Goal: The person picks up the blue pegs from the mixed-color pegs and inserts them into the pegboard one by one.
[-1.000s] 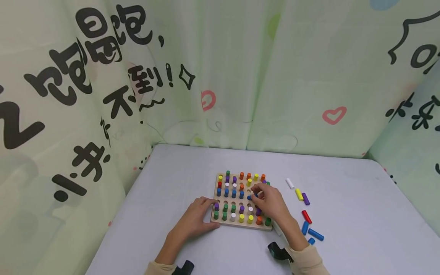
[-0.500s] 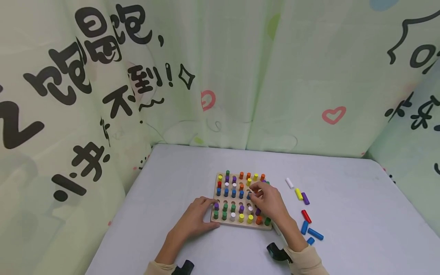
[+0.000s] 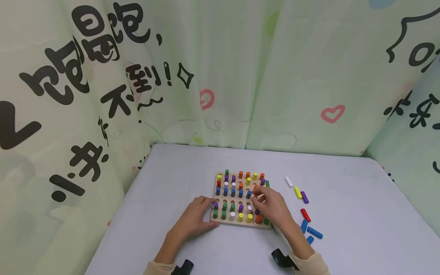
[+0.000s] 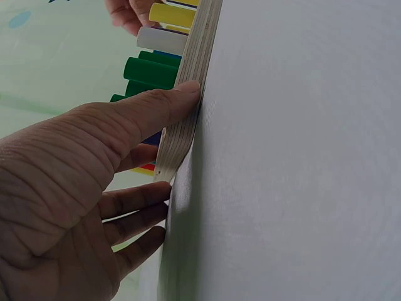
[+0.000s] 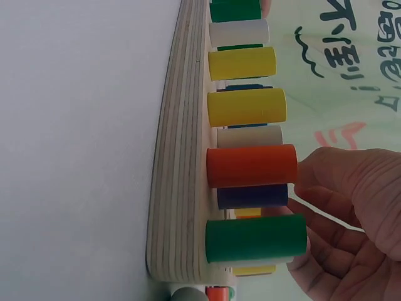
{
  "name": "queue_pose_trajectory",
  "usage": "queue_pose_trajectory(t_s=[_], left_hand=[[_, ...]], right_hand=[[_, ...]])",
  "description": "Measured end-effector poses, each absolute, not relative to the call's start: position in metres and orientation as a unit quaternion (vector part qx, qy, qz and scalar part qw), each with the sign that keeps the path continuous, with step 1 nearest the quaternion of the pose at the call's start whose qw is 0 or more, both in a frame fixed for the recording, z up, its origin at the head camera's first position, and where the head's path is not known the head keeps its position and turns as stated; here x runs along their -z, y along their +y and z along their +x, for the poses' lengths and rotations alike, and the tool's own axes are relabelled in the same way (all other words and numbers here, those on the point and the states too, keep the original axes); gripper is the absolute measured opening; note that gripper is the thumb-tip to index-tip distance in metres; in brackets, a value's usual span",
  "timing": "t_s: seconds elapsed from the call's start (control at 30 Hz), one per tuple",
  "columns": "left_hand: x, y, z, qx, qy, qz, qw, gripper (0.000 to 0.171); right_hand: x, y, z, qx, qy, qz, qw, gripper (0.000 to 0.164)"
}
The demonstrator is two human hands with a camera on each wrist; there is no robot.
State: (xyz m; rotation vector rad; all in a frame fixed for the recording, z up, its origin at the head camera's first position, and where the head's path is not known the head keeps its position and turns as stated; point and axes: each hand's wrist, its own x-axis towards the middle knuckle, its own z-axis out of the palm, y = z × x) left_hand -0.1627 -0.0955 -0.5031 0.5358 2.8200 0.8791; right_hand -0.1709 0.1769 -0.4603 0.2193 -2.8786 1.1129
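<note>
A wooden pegboard [image 3: 240, 224] with rows of coloured pegs lies on the table. My left hand [image 3: 195, 217] holds its near left corner; the thumb [image 4: 163, 105] presses the front edge and the other fingers lie along the side. My right hand [image 3: 273, 206] is over the board's right side, fingertips close beside an upright blue peg [image 3: 248, 194] at the right of a blue row. In the right wrist view, an orange peg [image 5: 250, 165] and a green peg [image 5: 255, 238] hide its fingertips; I cannot tell whether they hold a peg.
Right of the board lie loose pegs: a white peg [image 3: 289, 182], a yellow peg [image 3: 297, 193], a purple peg [image 3: 304, 197], a red peg [image 3: 305, 215] and several blue ones [image 3: 314, 232]. A printed curtain [image 3: 292, 76] hangs behind the table.
The blue peg, tilted at my right fingertips a second ago, now stands upright in the board. My right hand has shifted slightly right; my left hand stays at the corner.
</note>
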Motion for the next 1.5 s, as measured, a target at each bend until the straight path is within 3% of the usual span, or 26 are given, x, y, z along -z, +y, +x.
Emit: queue_pose_trajectory(t_s=[1.23,1.5], left_hand=[[0.503,-0.096,-0.161,-0.302,0.933,0.183,0.071,0.072],[0.502,-0.096,-0.162,-0.302,0.933,0.181,0.072,0.072]], right_hand=[[0.458,0.206,-0.142,-0.315,-0.944,0.072,0.074,0.025],[0.46,0.22,-0.134,-0.302,-0.95,0.056,0.055,0.023]])
